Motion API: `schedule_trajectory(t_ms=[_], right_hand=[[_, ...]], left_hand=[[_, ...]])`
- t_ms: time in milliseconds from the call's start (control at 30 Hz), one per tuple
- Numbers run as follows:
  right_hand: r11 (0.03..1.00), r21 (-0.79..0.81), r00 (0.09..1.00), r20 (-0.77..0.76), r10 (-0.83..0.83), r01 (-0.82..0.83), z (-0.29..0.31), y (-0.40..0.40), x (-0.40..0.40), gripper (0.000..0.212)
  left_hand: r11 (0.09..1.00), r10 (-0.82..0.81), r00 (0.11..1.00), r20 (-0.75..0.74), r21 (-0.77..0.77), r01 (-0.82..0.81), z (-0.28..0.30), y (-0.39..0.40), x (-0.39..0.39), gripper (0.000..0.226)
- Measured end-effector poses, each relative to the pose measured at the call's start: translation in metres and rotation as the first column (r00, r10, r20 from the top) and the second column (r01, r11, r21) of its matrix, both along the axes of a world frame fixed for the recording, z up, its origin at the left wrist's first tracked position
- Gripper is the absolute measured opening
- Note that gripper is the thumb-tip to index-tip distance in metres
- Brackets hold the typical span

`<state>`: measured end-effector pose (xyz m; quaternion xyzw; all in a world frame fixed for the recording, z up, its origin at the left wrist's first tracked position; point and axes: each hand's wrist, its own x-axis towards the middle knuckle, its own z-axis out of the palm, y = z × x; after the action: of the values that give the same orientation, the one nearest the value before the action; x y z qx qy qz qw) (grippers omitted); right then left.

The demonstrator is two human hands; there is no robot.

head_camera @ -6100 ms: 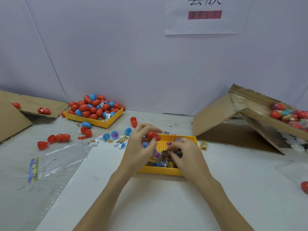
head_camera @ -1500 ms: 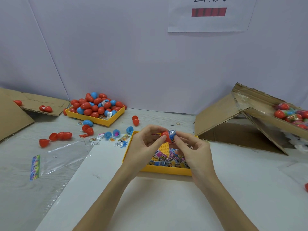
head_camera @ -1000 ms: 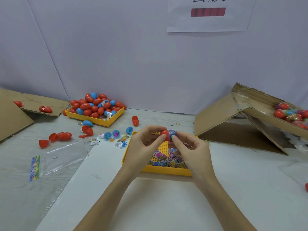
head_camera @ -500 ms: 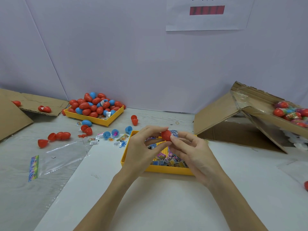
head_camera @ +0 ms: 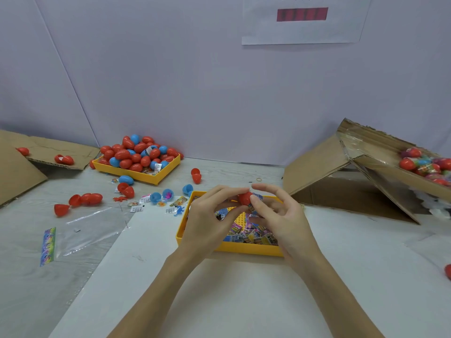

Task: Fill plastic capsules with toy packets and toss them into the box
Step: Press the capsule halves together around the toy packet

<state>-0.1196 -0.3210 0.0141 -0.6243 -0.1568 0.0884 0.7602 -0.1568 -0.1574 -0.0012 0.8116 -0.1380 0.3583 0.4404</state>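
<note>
A small red capsule is held above the near yellow tray, which holds several colourful toy packets. My left hand pinches the capsule from the left between thumb and fingertips. My right hand meets it from the right, thumb pressed against it and a bit of packet showing there, the other fingers spread loosely. The cardboard box at the right holds several filled capsules.
A second yellow tray at the back left is heaped with red and blue capsules. Loose capsule halves, small packets and a clear plastic bag lie on the left. Flattened cardboard sits at the far left. One red capsule lies at the right edge.
My right hand left the packets in the tray and rose to the capsule in my left hand. Over the last second its fingers spread while its thumb pushes at the capsule.
</note>
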Motion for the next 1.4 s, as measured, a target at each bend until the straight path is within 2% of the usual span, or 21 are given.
schedule_trajectory(t_ms=[67,100,267,667,1167,1400], right_hand=[[0.994,-0.083,0.988,0.146,-0.052,0.064,-0.002,0.000,0.001,0.016],[0.992,-0.098,0.983,0.172,-0.058,0.076,-0.003,0.000,0.001,0.016],[0.998,-0.044,0.997,0.069,-0.030,0.034,-0.004,-0.001,0.003,0.022],[0.997,-0.076,0.998,0.063,0.020,-0.015,-0.006,0.001,0.003,0.018],[0.994,-0.106,0.987,0.162,0.003,0.014,-0.011,0.001,0.003,0.020],[0.998,-0.058,0.995,0.099,-0.031,0.037,-0.011,0.004,0.002,0.020]], left_hand=[[1.000,0.004,1.000,0.005,0.000,-0.004,0.000,-0.001,0.000,0.040],[1.000,0.006,1.000,0.002,-0.008,-0.006,0.000,-0.001,0.000,0.038],[1.000,0.012,1.000,-0.028,-0.020,-0.012,0.000,-0.001,-0.001,0.038],[0.999,0.014,0.998,-0.061,-0.028,-0.016,0.002,0.002,-0.003,0.036],[0.999,0.028,0.998,-0.059,-0.017,-0.029,0.003,0.004,-0.003,0.035],[0.998,0.032,0.999,-0.044,-0.047,-0.034,0.001,-0.001,-0.003,0.032]])
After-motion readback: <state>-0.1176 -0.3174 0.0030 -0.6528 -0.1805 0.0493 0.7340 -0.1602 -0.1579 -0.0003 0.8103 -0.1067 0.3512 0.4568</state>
